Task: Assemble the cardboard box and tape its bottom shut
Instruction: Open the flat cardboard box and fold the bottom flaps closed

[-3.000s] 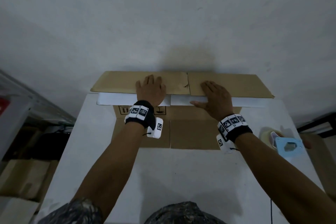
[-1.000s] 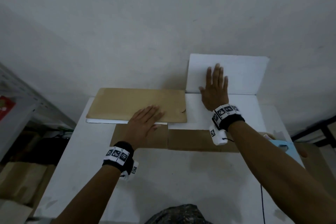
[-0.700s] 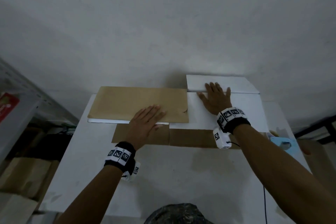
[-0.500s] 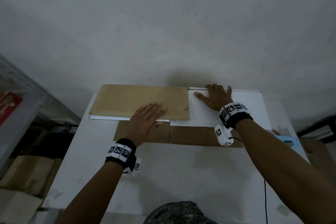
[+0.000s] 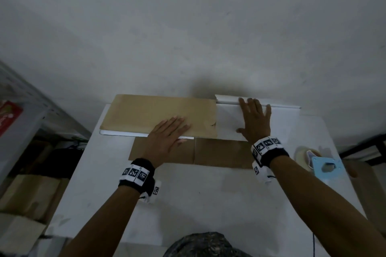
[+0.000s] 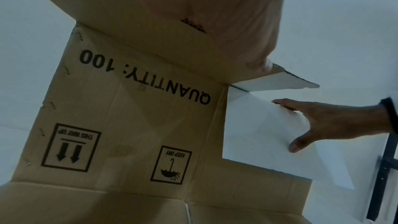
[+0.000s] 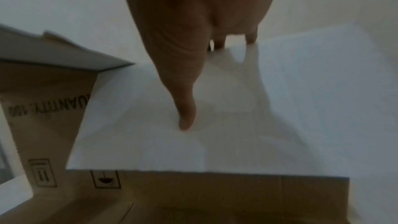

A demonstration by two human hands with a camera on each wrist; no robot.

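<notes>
A flattened cardboard box (image 5: 221, 153), brown outside and white inside, lies at the far end of the white table (image 5: 208, 204). Its left brown flap (image 5: 146, 113) is folded toward me, and my left hand (image 5: 169, 134) lies flat on it. My right hand (image 5: 253, 119) presses flat on the white panel (image 5: 284, 123), fingertips at its far crease, where only a thin white flap edge (image 5: 227, 99) shows. The left wrist view shows the printed "QUANTITY: 100" panel (image 6: 133, 108) and my right hand (image 6: 323, 125). In the right wrist view my thumb (image 7: 187, 108) rests on the white panel (image 7: 269, 125).
A blue tape dispenser (image 5: 322, 166) with a tape roll sits at the table's right edge. A grey wall stands right behind the table. A metal shelf (image 5: 25, 110) and cardboard boxes (image 5: 27, 200) are on the floor at the left.
The right flap, folded toward me three seconds ago, stood upright a second ago and has swung back and down behind the far edge under my right hand. My left hand stayed on the left flap.
</notes>
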